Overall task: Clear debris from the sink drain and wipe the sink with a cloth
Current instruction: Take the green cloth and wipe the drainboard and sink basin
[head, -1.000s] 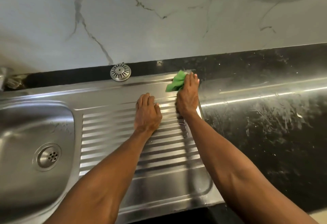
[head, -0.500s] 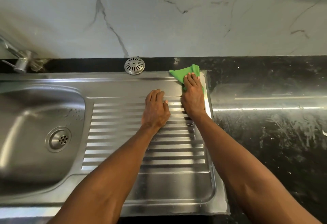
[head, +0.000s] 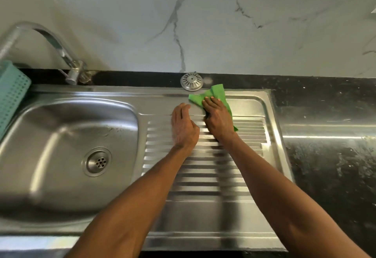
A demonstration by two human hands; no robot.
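A green cloth (head: pixel 217 94) lies flat on the far part of the steel sink's ribbed drainboard (head: pixel 203 176). My right hand (head: pixel 218 120) presses down on it, fingers spread over the cloth. My left hand (head: pixel 184 128) rests just to its left on the drainboard, palm down, fingers loosely curled, holding nothing. The sink bowl (head: pixel 61 135) is at the left, with its round drain (head: pixel 97 162) in the bottom. A loose round metal strainer cover (head: pixel 191 81) sits on the black ledge just behind the cloth.
A curved tap (head: pixel 61 54) stands behind the bowl. A teal plastic basket (head: pixel 11 94) is at the far left edge. Black stone countertop (head: pixel 329 156) with pale smears runs to the right. A marbled white wall rises behind.
My right hand has slid the cloth leftward from the drainboard's far right corner toward the strainer cover. My left hand moved along with it. The view shifted left, bringing tap and basket into sight.
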